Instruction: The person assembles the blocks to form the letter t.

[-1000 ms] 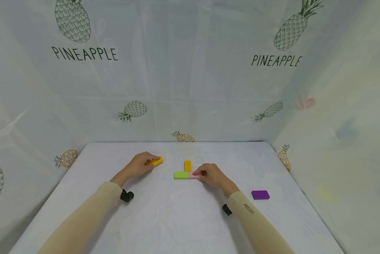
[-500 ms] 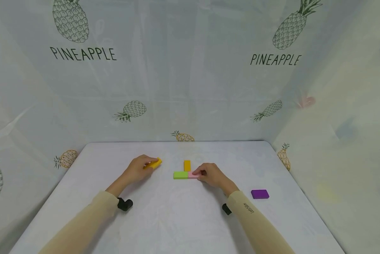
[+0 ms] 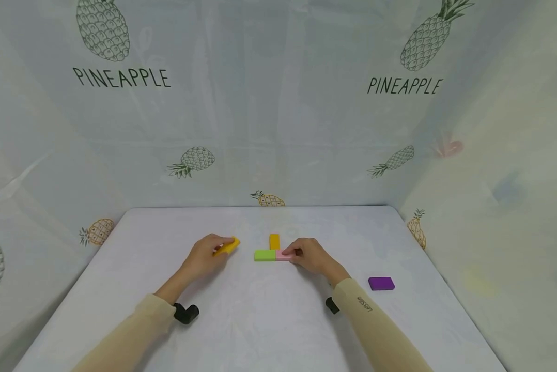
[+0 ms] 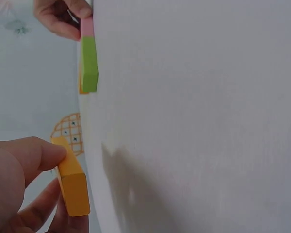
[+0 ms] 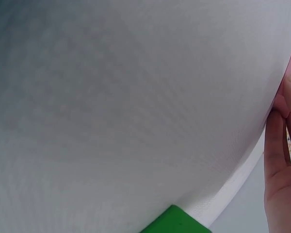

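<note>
My left hand [image 3: 207,258] pinches a yellow-orange rectangular block [image 4: 73,187] between thumb and fingers, left of the joined blocks; its shadow falls on the table. With thumb and fingers, my right hand [image 3: 312,257] holds the right part of a pink block [image 3: 282,256] lying on the table, partly hidden by the fingers. End to end with the pink block lies a light green block [image 3: 265,256]. Behind where those two meet, an orange block [image 3: 274,242] points away from me. In the left wrist view the pink, green and orange blocks show beyond my left hand.
A purple block [image 3: 381,283] lies on the white table [image 3: 260,320] right of my right forearm. A dark green object [image 5: 176,223] shows at the bottom of the right wrist view. Pineapple-printed curtains [image 3: 278,119] stand behind the table and at both sides.
My left hand has come toward me with the yellow-orange block and then slightly right, turning the block a little. My right hand stays on the pink block.
</note>
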